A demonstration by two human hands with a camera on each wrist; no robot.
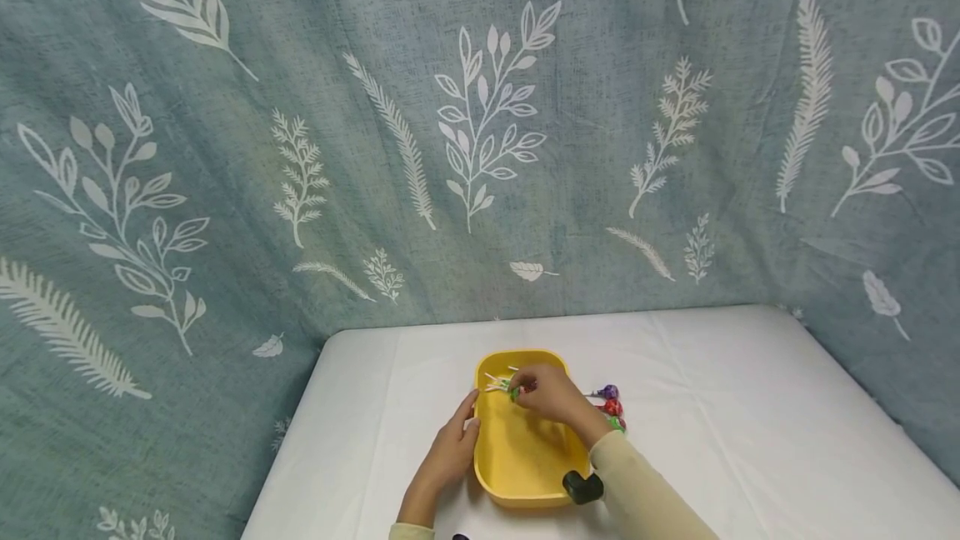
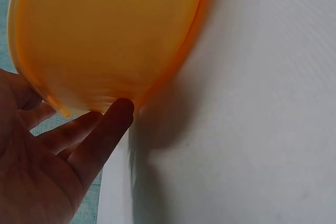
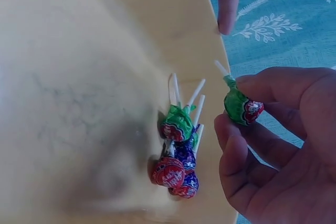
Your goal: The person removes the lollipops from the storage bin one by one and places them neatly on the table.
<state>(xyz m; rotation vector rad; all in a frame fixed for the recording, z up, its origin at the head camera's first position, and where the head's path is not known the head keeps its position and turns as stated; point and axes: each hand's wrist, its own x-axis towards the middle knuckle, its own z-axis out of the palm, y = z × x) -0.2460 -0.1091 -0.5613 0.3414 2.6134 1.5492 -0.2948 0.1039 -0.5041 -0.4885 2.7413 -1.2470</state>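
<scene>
A yellow tray (image 1: 525,465) stands on the white table, with several wrapped lollipops (image 3: 178,150) lying together inside near one wall. My right hand (image 1: 550,392) is over the tray. Between thumb and fingers it pinches a green-wrapped lollipop (image 3: 242,106) with a red label, the white stick pointing up and away in the right wrist view. My left hand (image 1: 452,448) is at the tray's left side, its fairly straight fingers (image 2: 105,135) touching the wall and rim from outside. Green, red and purple wrappers show in the pile.
To the right of the tray, a purple lollipop (image 1: 609,392), a red lollipop (image 1: 612,407) and a green lollipop (image 1: 617,423) lie on the white tablecloth (image 1: 750,440), partly behind my right forearm. A green leaf-patterned curtain (image 1: 420,148) hangs behind the table.
</scene>
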